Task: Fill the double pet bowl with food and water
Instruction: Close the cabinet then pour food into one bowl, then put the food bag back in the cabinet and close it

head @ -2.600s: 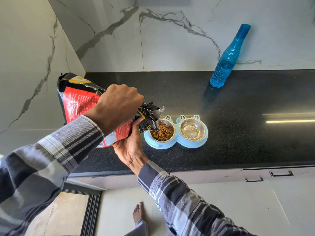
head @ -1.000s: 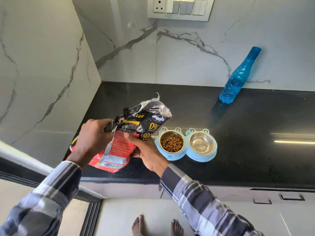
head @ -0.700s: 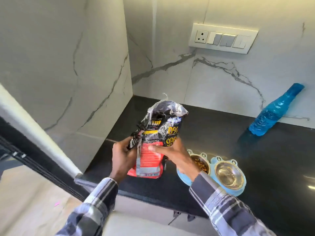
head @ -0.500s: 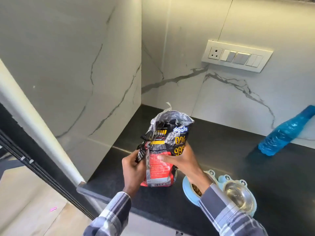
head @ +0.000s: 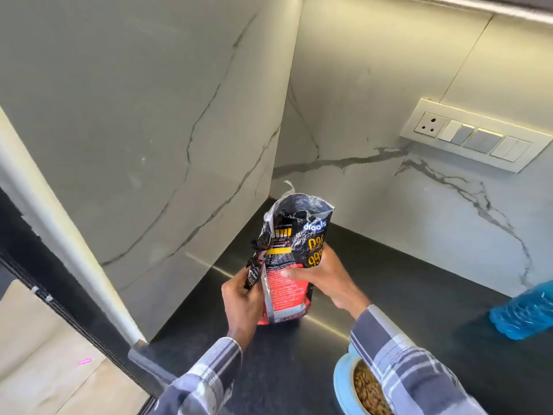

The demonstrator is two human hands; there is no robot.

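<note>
From my remote seat: both hands now hold the food bag [head: 294,259] upright near the worktop [head: 404,283] corner, no longer tipped over the double pet bowl [head: 344,381]. My left hand [head: 242,304] grips its folded side seam and my right hand [head: 326,280] wraps its front. The bowl, kibble [head: 366,393] in its left cup, has slid to the frame's bottom edge, the blue bottle [head: 523,313] to the right edge.

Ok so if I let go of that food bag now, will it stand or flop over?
The food bag looks crinkled and soft, so its open top would likely sag. Its base seems to sit on the counter, but it's tall and narrow, so it could tip.
</note>
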